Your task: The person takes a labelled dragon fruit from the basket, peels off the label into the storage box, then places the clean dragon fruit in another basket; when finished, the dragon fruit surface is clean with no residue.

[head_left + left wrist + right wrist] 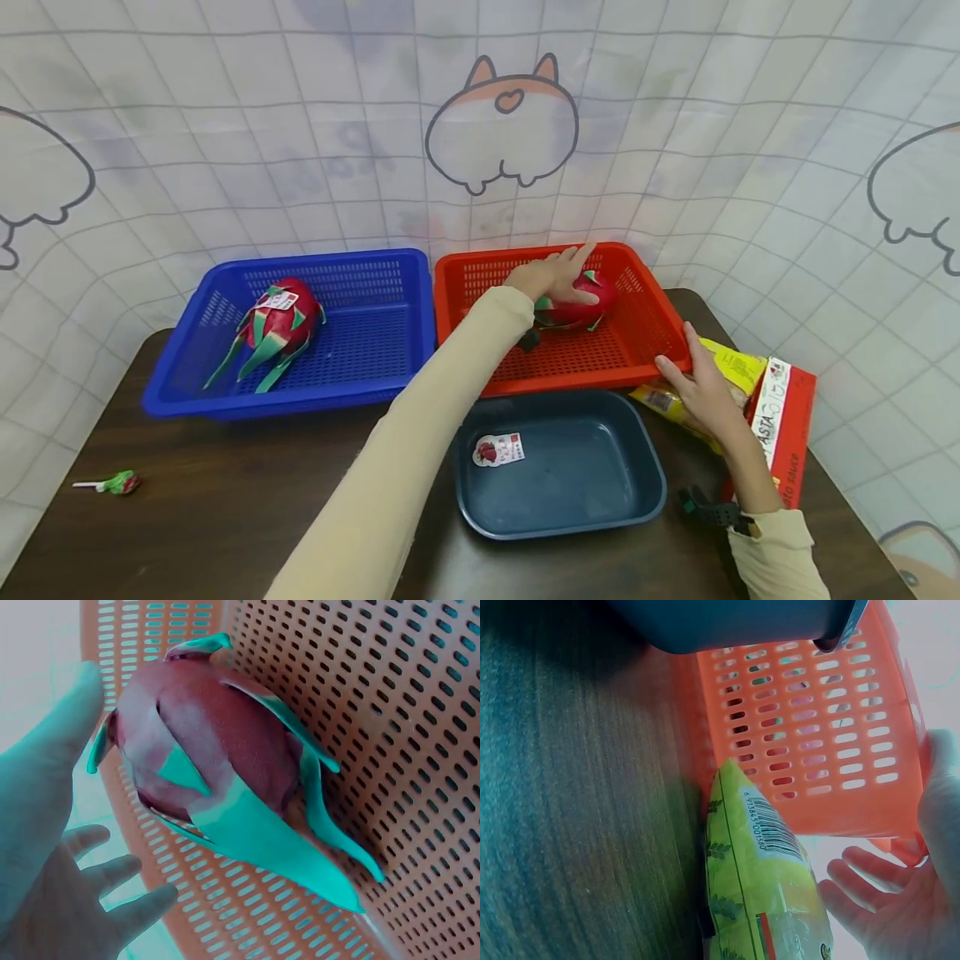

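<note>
In the red basket (555, 379) lies a dragon fruit (573, 312), red with green leaf tips; the left wrist view shows this dragon fruit (210, 742) close up. Over the fruit reaches my left hand (553, 275), fingers spread, partly covering it in the head view. Thumb and fingers stand apart from the fruit in the left wrist view. My right hand (705, 387) holds the red basket's front right corner between thumb and fingers. Beneath that hand is a yellow packet (757, 877) with a barcode.
At left, a blue basket (360, 392) holds another dragon fruit (281, 321) with a label. A dark blue-grey tray (562, 483) with a fruit sticker sits in front of the red basket. A red pasta box (795, 425) lies at right, a lollipop (116, 482) at far left.
</note>
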A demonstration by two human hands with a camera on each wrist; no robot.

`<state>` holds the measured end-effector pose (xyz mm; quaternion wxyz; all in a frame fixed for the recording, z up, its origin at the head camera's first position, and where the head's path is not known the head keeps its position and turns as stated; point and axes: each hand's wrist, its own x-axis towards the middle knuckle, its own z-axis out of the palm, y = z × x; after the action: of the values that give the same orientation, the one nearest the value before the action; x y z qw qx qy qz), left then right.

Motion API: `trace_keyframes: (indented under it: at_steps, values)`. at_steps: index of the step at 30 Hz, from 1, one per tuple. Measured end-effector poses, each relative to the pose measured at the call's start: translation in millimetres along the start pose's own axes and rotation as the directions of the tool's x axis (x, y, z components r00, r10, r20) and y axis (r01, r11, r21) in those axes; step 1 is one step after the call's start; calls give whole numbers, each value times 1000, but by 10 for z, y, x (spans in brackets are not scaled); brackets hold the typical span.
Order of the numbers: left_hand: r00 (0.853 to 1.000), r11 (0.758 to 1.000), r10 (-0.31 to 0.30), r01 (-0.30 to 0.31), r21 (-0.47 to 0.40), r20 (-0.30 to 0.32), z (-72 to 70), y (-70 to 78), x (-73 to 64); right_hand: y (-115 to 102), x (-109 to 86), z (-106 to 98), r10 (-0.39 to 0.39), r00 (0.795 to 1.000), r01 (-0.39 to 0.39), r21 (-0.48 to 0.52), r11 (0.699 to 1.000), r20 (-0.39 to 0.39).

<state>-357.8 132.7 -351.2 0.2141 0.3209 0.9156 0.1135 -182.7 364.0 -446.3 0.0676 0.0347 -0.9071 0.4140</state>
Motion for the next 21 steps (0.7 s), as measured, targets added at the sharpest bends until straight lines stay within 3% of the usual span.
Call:
trace_keyframes:
  at_steps: [4,7,10,13,16,21]
  values:
    - [1000,997,-6,7,76,-9,14,41,-58,29,1,-3,-33,999,32,-34,999,-13]
    - [1000,980,26,-27,199,10,61,74,-146,46,-20,3,-30,999,28,-80,996,-26]
    - [996,943,77,-84,322,34,109,82,-279,43,-41,16,-15,999,10,-104,995,-40]
    - [995,900,83,-96,425,49,154,80,-442,43,-36,15,-16,999,11,-117,993,-43]
    - [994,876,99,-112,470,52,226,105,-632,38,-22,9,-24,999,20,-123,992,-35]
    - [975,815,218,-205,542,42,367,186,-980,20,-17,1,-50,998,44,-137,990,-47]
